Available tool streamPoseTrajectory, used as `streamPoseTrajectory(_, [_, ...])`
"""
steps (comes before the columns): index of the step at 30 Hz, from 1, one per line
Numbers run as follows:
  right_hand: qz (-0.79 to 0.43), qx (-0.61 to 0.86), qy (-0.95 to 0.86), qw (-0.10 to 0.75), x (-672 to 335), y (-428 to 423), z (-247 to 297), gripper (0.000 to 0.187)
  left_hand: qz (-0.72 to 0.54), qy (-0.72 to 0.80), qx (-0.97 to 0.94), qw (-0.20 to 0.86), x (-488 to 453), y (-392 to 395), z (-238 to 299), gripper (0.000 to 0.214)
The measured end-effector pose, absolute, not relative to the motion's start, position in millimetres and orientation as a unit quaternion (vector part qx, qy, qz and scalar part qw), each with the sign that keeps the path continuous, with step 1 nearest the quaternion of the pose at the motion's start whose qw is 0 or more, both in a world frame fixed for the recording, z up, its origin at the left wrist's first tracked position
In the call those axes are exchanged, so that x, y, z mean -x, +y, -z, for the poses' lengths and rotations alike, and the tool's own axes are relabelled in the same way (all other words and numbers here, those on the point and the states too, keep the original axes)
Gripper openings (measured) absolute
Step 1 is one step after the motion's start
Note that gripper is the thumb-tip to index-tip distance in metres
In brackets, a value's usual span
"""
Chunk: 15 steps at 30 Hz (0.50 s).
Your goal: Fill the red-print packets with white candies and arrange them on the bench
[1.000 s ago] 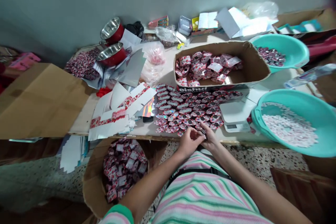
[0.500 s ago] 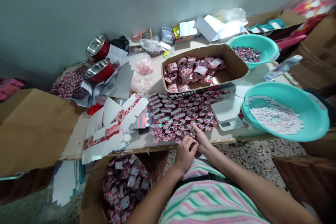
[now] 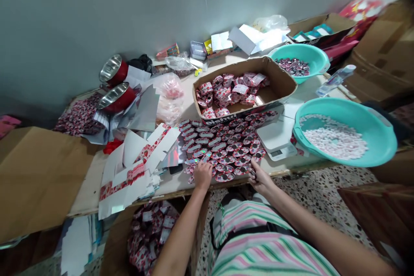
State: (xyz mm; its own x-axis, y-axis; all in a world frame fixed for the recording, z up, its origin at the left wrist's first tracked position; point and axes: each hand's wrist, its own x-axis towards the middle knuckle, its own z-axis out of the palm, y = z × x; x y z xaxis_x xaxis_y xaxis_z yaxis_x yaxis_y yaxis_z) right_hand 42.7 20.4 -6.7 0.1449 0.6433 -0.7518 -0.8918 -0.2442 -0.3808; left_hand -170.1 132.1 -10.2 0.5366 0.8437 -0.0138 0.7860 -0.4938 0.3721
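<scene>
Rows of small oval strawberry-print packets (image 3: 223, 142) lie on the table's near side. My left hand (image 3: 202, 174) rests with curled fingers on the packets at the near left end of the rows. At the near right end, my right hand (image 3: 258, 176) pinches one small packet at the table edge. Both forearms reach up from my striped shirt.
A cardboard box (image 3: 284, 82) of wrapped packs sits behind the rows. A white scale (image 3: 276, 138) and a teal basin (image 3: 381, 146) of pale candies stand right; a second basin (image 3: 318, 58) farther back. Flat white cartons (image 3: 136, 168) lie left. A carton of packs (image 3: 152, 237) sits below.
My hands were together at the table edge working one packet. Now they have parted: the left has gone left onto the rows, the right stays at the right end. The view shifted.
</scene>
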Motion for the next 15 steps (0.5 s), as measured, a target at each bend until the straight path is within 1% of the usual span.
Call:
streamPoseTrajectory(3, [-0.627, 0.469, 0.185, 0.594, -42.8, 17.3, 0.6, 0.04, -0.05, 0.453, -0.879, 0.137, 168.5, 130.5, 17.6, 0.018])
streamPoseTrajectory(7, [-0.638, 0.469, 0.194, 0.579, -47.6, 16.6, -4.6, 0.038, -0.037, 0.421, -0.898, 0.122, 174.7, 125.0, 20.6, 0.023])
streamPoseTrajectory(11, [-0.644, 0.491, 0.173, 0.561, -49.6, 17.4, -5.2, 0.036, 0.0, 0.4, -0.912, 0.087, 176.9, 120.5, 20.9, 0.032])
streamPoseTrajectory(15, [-0.651, 0.508, 0.136, 0.548, -46.7, 20.4, -12.1, 0.035, 0.055, 0.376, -0.923, 0.069, 168.7, 121.7, 18.9, 0.029])
